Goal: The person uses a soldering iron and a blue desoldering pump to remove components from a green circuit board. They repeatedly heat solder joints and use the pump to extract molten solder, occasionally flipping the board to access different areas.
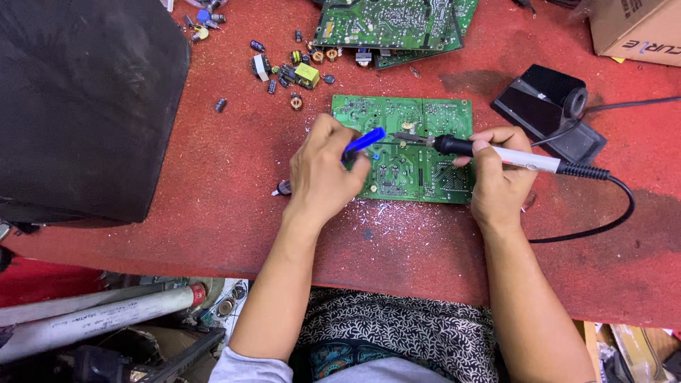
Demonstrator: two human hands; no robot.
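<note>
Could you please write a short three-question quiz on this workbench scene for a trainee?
1. True or false: the soldering iron is in the left hand.
2. Multiple choice: the blue-handled tool points towards
A. the cardboard box
B. the green circuit board
C. the black cover
3. Fill in: loose components lie on the ____ table top, beyond the left hand.

Key
1. False: the right hand grips it, tip over the board.
2. B
3. red
</note>
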